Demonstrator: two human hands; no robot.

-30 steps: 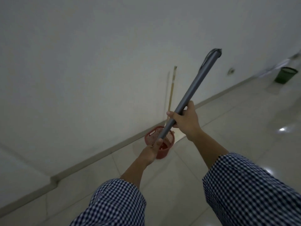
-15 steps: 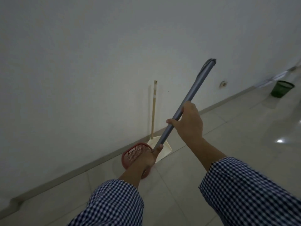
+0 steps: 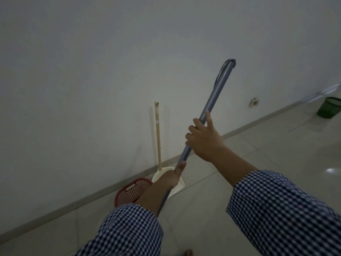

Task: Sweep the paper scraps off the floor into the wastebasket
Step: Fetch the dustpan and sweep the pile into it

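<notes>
In the head view both hands were clamped on the grey broom handle (image 3: 215,93). The left hand (image 3: 170,179) was wrapped round it low down, thumb laid along the shaft. The right hand (image 3: 204,141) held it higher up with its fingers curled over the pole and one digit lying straight along it, which looked the looser of the two holds. The handle slanted up and to the right across the wall (image 3: 92,71), and its brush end was out of sight below the checked sleeves (image 3: 276,209).

The red mesh wastebasket (image 3: 127,195) stood against the skirting, partly hidden by the left forearm. Just beside it was a cream dustpan (image 3: 180,187), whose wooden stick (image 3: 158,137) leaned on the wall. A green basket (image 3: 329,108) stood well apart, far right. No paper scraps showed on the visible floor (image 3: 258,163), so where they lay could not be told.

The step looked like bringing the broom to bear near the basket. Doing it well would call for closing the upper hand fully, so the lower hand steered while the upper one drove. Strokes would best be short and low toward the dustpan's lip, since light paper flutters away under a fast sweep. The long top end needed to be kept off the wall.
</notes>
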